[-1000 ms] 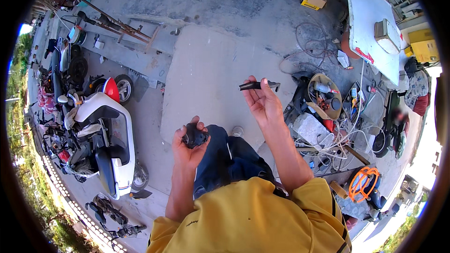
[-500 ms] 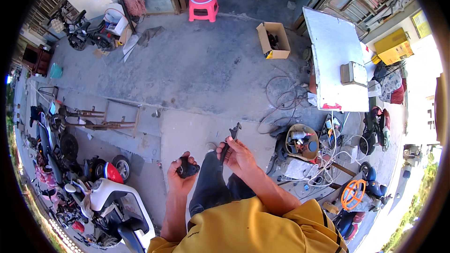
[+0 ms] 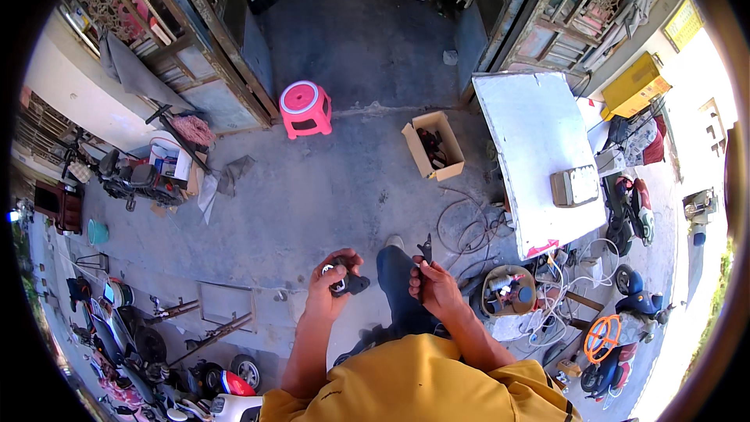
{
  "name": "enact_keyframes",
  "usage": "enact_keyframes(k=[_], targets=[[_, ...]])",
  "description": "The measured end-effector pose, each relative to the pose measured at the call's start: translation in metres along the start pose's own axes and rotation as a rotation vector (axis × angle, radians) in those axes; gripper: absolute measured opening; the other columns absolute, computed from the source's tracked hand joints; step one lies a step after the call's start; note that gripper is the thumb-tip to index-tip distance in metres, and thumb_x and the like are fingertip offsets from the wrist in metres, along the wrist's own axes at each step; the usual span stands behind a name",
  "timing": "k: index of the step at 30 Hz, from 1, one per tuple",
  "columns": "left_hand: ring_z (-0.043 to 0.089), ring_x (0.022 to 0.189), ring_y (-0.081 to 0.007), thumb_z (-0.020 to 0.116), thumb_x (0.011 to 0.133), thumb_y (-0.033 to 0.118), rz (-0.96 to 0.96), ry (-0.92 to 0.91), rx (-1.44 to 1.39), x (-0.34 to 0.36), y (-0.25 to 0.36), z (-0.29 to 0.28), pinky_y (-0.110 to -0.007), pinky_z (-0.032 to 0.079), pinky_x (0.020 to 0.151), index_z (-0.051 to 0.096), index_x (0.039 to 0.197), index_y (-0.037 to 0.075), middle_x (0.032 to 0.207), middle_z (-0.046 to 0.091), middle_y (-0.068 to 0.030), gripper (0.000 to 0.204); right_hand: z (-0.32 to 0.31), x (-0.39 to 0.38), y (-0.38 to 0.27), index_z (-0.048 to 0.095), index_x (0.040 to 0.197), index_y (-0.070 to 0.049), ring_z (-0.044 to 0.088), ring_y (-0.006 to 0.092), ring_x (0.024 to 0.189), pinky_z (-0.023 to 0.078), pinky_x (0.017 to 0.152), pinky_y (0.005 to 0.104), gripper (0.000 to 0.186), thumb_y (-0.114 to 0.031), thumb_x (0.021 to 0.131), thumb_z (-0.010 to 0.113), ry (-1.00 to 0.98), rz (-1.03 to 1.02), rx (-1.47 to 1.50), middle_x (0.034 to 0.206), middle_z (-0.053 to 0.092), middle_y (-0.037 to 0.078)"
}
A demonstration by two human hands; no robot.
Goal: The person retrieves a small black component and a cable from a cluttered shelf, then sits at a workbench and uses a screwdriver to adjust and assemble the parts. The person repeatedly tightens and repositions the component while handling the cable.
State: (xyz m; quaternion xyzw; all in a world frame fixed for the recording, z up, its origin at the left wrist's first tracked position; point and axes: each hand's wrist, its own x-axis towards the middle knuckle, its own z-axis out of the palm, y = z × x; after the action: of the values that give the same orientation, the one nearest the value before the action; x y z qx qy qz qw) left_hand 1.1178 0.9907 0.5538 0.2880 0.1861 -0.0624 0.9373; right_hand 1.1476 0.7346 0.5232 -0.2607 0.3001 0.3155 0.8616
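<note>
And here we are with both hands full! At eleven o'clock from our body, the left hand (image 3: 325,294) is curled nearly closed around a dark chunky part (image 3: 353,282), fingers over the top, a pale ring showing among them. Over at one o'clock, the right hand (image 3: 440,291) makes a loose fist on a slim black tool (image 3: 425,252), its forked head poking out towards twelve; the lower end we can't make out.

So where do we stand? Both pieces are off the ground and gripped, that much is done. But they're apart, with our dark blue trouser leg (image 3: 397,281) and pale shoe (image 3: 394,242) showing between them, so the tool isn't touching the part at this instant. Neither is set down; that's open, and whether the part itself is finished we can't tell from here.

Look around! An open cardboard box (image 3: 416,155) waits near twelve, well apart from our hands, dark items inside. A pink stool (image 3: 305,109) sits at eleven, a white board (image 3: 531,156) at one, and at two, nearer the right hand, a cluttered round tub (image 3: 508,313)
</note>
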Motion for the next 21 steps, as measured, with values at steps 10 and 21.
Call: enact_keyframes(k=[10,21], targets=[[0.065,0.088,-0.0233,0.063,0.096,0.031,0.118,0.219,-0.081,0.142,0.133,0.076,-0.039,0.054,0.080,0.068,0.108,0.003,0.109,0.065,-0.0135,0.032,0.297,0.146,-0.163,0.058,0.130,0.000,0.055,0.0122,0.066,0.044,0.059,0.0261,0.032,-0.021,0.106,0.061,-0.423,0.024,-0.467,0.085,0.060,0.004],[0.064,0.094,-0.0242,0.066,0.096,0.024,0.038,0.191,-0.163,0.420,0.301,0.119,-0.036,0.056,0.083,0.065,0.099,0.004,0.109,0.065,-0.0121,0.020,0.435,0.320,-0.277,0.055,0.127,-0.004,0.055,0.0149,0.062,0.043,0.053,0.0273,0.032,-0.025,0.104,0.064,-0.288,0.073,-0.301,0.097,0.067,0.014]])
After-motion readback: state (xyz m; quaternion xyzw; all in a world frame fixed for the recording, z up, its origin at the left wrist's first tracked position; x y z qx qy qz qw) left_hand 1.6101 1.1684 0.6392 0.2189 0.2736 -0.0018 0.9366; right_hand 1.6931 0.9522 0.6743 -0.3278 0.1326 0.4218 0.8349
